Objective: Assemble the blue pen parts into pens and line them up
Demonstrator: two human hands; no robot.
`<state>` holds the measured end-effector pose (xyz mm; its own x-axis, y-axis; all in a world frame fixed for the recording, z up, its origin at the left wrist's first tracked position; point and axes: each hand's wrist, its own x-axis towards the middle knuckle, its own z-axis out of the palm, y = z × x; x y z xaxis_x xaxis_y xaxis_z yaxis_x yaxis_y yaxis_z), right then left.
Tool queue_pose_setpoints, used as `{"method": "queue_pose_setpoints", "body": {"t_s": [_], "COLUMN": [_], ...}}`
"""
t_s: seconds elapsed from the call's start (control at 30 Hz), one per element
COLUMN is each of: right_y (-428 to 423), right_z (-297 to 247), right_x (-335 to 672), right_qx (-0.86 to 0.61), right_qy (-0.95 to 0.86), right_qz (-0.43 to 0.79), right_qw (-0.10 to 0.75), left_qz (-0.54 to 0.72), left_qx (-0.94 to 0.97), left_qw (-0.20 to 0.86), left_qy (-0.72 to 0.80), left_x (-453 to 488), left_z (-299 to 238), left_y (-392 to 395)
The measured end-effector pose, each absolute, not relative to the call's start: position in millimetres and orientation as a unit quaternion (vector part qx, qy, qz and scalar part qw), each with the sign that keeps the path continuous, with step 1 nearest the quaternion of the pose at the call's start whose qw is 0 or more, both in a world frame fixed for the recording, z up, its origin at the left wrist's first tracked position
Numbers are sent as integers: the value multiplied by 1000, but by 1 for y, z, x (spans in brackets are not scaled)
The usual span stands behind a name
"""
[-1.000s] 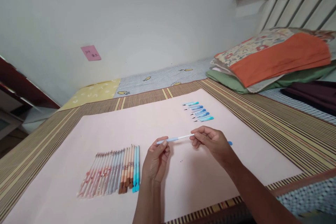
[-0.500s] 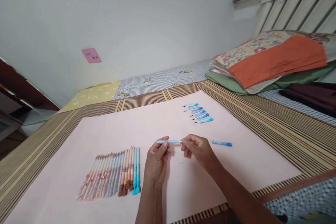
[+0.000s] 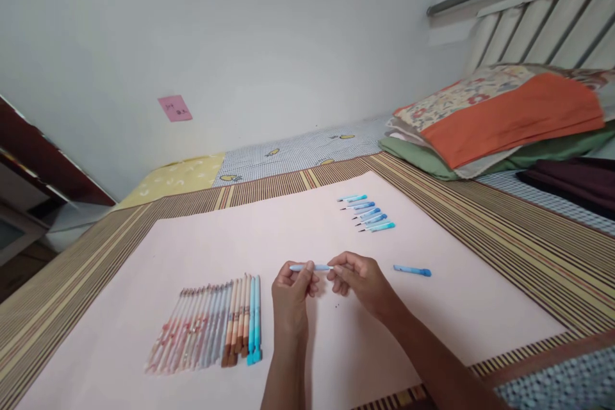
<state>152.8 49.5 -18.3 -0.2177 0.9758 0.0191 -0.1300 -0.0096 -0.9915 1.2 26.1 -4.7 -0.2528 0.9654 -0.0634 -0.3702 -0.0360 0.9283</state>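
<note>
My left hand pinches a light blue pen barrel, held level above a pink sheet. My right hand has its fingertips closed on the barrel's right end. A loose blue pen piece lies on the sheet just right of my right hand. A row of several small blue pen parts lies farther back. A row of several whole pens, pink, grey, orange and blue, lies left of my left hand.
The pink sheet covers a striped woven mat on a bed. Stacked pillows and a dark cloth sit at the right. A white wall with a pink note stands behind.
My right hand has slid left along the white refill, pushing it into the barrel until it no longer shows. The loose blue piece has come into view beside it.
</note>
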Motion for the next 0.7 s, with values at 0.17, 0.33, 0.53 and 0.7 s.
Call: {"method": "queue_pose_setpoints", "body": {"t_s": [0.17,0.33,0.53,0.7], "right_y": [48,51,58,57], "right_z": [-17,-17,-15,-20], "right_x": [143,146,160,155], "right_qx": [-397,-397,-433,-415], "right_qy": [-522,-528,-512,-504], "right_qz": [598,594,564,588], "right_qw": [461,458,482,477], "left_qz": [648,665,672,656], "left_qx": [341,315,293,324], "left_qw": [458,448,467,479], "left_qy": [503,507,494,485], "left_x": [-5,-7,-5,-1], "left_z": [-3,-6,-6,-7], "left_y": [24,27,27,24]}}
